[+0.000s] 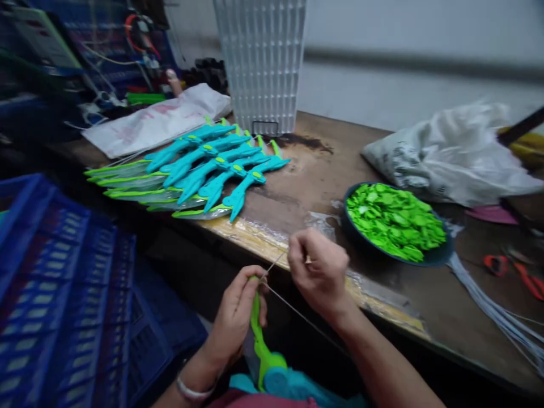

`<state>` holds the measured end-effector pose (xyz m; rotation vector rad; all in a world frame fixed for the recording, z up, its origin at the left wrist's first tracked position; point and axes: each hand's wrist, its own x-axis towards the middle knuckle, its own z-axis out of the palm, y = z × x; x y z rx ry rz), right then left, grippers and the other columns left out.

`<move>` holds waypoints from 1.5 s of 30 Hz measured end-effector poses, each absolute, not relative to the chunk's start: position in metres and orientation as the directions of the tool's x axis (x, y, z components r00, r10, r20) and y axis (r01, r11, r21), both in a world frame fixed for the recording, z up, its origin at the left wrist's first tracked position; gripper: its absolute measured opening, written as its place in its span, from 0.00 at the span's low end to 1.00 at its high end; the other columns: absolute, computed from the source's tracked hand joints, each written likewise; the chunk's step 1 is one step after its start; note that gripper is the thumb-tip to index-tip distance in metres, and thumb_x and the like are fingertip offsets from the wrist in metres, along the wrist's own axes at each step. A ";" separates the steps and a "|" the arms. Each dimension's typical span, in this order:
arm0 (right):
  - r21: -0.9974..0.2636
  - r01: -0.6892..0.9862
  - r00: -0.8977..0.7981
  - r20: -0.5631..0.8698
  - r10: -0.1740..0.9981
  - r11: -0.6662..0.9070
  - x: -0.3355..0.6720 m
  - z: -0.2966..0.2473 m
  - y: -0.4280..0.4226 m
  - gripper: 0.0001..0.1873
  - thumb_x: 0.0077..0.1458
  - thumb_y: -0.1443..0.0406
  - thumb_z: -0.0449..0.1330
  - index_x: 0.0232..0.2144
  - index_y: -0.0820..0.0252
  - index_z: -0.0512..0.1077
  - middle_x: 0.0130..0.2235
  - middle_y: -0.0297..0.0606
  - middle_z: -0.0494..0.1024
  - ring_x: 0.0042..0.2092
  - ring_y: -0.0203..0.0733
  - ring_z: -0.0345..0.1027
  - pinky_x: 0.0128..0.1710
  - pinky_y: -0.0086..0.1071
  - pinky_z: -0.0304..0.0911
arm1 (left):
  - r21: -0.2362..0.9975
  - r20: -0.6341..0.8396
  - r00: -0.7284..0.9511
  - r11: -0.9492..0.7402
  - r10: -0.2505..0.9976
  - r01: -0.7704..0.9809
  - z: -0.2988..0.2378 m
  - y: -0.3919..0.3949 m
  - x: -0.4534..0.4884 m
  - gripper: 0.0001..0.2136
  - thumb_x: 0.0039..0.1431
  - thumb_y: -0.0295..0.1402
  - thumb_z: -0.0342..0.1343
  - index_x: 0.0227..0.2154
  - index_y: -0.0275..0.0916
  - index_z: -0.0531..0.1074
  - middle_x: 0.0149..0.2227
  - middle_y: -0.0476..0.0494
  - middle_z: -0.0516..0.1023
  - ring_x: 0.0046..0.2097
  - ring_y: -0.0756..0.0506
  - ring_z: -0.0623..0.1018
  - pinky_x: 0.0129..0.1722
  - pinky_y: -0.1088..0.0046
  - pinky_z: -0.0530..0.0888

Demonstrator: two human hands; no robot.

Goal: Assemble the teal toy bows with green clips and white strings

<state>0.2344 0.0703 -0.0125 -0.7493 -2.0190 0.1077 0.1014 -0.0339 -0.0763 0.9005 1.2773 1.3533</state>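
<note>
My left hand (242, 300) is closed around the green tip of a blue and green plastic toy bow (266, 357), which lies against my lap, partly cut off by the lower frame edge. A thin pale string (276, 264) stretches from that tip up to my right hand (317, 266), a fist gripping it just above the table's front edge. Another length of string (293, 309) slants down to the right beneath my right forearm. Beyond my hands, several similar toy bows (221, 164) lie overlapped in a row on the table.
A dark bowl (444, 255) full of small green plastic pieces stands right of my hands, with a bundle of pale strings (488, 300) and orange-handled scissors (527, 277) beside it. White sacks (459, 153), a clear ribbed bin (263, 62) and blue crates (63, 283) surround the table (306, 192).
</note>
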 end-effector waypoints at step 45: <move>-0.930 -0.362 -0.440 0.226 0.869 0.059 0.240 -0.076 0.047 0.16 0.54 0.57 0.70 0.27 0.60 0.71 0.25 0.31 0.75 0.27 0.35 0.72 0.29 0.29 0.69 | 0.879 -0.022 -0.029 0.005 0.999 -0.477 -0.081 -0.008 0.103 0.10 0.62 0.38 0.63 0.28 0.37 0.76 0.27 0.51 0.68 0.20 0.54 0.70 0.17 0.79 0.69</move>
